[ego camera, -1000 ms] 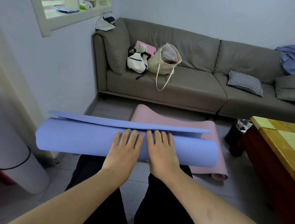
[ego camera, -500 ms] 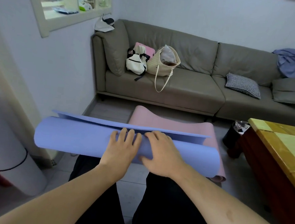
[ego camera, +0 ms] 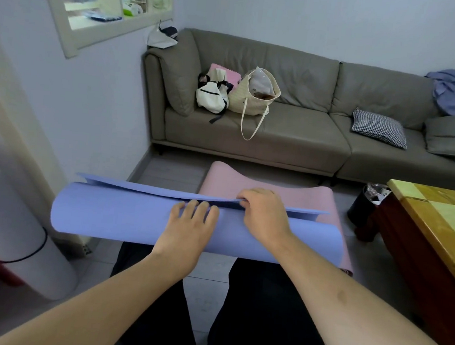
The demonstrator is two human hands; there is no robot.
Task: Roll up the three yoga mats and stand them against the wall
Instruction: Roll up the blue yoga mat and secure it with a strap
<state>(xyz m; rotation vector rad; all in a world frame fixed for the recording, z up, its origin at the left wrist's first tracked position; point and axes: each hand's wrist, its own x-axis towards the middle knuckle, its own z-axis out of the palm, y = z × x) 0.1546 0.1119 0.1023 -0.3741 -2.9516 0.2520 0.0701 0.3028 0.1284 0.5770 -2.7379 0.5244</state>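
Observation:
A blue yoga mat [ego camera: 113, 212] lies as a thick roll across my knees, its loose flap sticking out along the far side. My left hand [ego camera: 189, 224] presses flat on top of the roll, fingers straight. My right hand [ego camera: 263, 216] sits just right of it, fingers curled over the edge of the loose flap. A pink yoga mat [ego camera: 274, 184] lies spread on the floor beyond the blue roll, largely hidden by it. A white roll with a black band [ego camera: 10, 222] leans at the far left by the wall.
A grey sofa [ego camera: 292, 139] with bags and cushions runs along the back wall. A wooden table [ego camera: 437, 218] stands at the right, with a small black bin [ego camera: 364, 203] by its corner. The left wall [ego camera: 95, 100] has a window.
My right hand has moved forward from lying flat on the roll and curled its fingers over the loose flap. The left hand stays pressed on the roll.

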